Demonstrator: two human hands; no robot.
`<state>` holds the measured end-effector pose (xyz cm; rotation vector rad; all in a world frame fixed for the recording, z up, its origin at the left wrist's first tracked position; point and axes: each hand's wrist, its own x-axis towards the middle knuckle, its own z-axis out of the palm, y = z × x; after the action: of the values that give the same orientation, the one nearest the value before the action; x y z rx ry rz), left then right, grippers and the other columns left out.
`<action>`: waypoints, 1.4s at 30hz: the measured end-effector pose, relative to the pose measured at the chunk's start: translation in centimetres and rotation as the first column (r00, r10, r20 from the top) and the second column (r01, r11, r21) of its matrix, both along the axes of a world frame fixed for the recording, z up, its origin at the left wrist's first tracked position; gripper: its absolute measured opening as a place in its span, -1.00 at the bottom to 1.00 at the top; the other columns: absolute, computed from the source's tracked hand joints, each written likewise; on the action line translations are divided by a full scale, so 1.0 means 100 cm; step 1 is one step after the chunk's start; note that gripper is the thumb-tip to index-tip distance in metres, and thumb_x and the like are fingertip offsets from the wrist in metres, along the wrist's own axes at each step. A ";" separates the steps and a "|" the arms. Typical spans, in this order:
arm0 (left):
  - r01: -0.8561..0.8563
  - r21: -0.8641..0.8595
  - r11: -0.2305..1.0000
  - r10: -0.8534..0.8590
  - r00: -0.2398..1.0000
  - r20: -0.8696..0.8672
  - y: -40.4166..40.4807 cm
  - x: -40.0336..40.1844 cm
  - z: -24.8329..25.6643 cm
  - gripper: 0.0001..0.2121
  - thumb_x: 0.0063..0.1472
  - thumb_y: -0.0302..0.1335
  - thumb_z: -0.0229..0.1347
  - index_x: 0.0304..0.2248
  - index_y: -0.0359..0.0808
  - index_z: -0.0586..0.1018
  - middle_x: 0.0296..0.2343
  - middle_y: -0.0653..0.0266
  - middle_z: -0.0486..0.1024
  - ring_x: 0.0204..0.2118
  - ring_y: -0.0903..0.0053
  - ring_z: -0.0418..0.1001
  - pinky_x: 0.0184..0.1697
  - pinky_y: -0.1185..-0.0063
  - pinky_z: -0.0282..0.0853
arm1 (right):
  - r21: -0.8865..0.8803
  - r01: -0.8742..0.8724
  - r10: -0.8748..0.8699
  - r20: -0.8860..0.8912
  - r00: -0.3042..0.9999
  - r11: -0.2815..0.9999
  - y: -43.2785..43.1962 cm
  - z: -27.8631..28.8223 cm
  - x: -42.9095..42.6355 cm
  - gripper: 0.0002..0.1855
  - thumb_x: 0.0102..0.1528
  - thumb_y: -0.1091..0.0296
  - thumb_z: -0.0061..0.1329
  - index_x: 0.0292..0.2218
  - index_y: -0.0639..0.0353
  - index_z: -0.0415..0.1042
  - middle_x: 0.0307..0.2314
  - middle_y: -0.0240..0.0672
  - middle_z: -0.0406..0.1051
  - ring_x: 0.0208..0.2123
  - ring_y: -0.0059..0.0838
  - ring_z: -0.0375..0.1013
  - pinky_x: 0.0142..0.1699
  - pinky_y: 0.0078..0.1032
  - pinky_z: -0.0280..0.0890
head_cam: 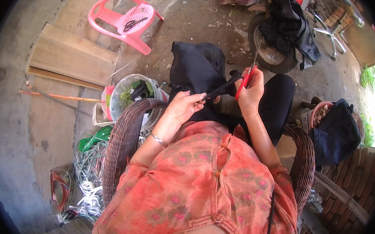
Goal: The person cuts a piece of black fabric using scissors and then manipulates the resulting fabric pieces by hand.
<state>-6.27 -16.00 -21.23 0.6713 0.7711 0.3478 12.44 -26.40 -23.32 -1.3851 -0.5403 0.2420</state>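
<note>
Black cloth lies over my lap and knee, with a narrow strip of it stretched between my hands. My left hand pinches the strip's lower end between thumb and fingers. In my right hand are red-handled scissors, their blades pointing up and away from me; that hand also has hold of the strip's other end, bunched beside the scissors. Whether the strip is joined to the larger cloth cannot be told.
A wicker armchair's arms flank me. At left stand a bucket of greenery, a heap of plastic strips, wooden boards and a pink chair bearing dark scissors. A wheel and a basin are at right.
</note>
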 end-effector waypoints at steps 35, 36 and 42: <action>0.022 0.238 0.971 -0.032 0.999 0.037 0.048 -0.006 0.001 -0.94 0.14 -0.53 0.18 -0.43 -0.27 0.52 -0.60 0.39 0.47 -0.66 0.74 0.31 -0.61 0.77 0.18 | -0.743 0.219 0.498 0.606 0.621 0.632 0.054 0.148 0.197 -0.50 -0.26 0.04 0.23 -0.41 0.31 0.48 -0.54 -0.08 0.48 -0.44 -0.23 0.52 -0.31 -0.35 0.37; 0.034 0.257 0.966 -0.044 0.998 0.034 0.050 -0.010 0.002 -0.93 0.14 -0.53 0.18 -0.41 -0.28 0.52 -0.60 0.39 0.46 -0.66 0.74 0.30 -0.61 0.77 0.18 | -0.801 0.212 0.520 0.539 0.662 0.560 0.057 0.158 0.202 -0.51 -0.27 0.00 0.23 -0.45 0.29 0.51 -0.52 -0.04 0.49 -0.42 -0.18 0.52 -0.29 -0.32 0.39; 0.135 0.388 0.912 -0.121 0.991 -0.062 0.048 -0.012 0.000 -0.83 0.10 -0.47 0.23 -0.36 -0.33 0.50 -0.57 0.34 0.50 -0.63 0.75 0.39 -0.58 0.78 0.27 | -0.879 0.282 0.654 0.474 0.589 0.384 -0.071 0.107 0.304 -0.55 -0.13 0.12 0.13 -0.15 -0.05 0.45 -0.48 -0.05 0.48 -0.38 -0.02 0.49 -0.28 -0.20 0.35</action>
<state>-7.44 -11.19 -21.21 1.1042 0.6924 0.3743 42.86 -33.47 -12.61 -2.5926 -1.5581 0.1002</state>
